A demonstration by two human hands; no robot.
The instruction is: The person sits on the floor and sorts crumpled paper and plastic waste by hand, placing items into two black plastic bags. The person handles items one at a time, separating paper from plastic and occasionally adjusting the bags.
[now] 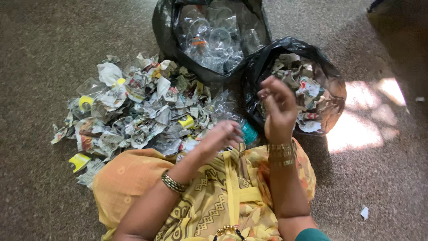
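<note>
Two hands work above the lap: the left hand (pixel 221 136) has its fingers curled around a clear plastic bottle with a teal cap (pixel 243 127), held low just over the knee, beside the heap of crumpled newspaper scraps (pixel 138 111) on the carpet floor (pixel 40 53). The right hand (pixel 277 109) is raised, fingers loosely bent with the tips near each other; whether they pinch anything I cannot tell. It hovers at the mouth of the black bag of paper scraps (pixel 312 93). Behind stands a second black bag holding clear plastic pieces (pixel 214 35). Sorting well here seems to call for a firm grip on the bottle while stripping paper cleanly, keeping each material to its own bag.
</note>
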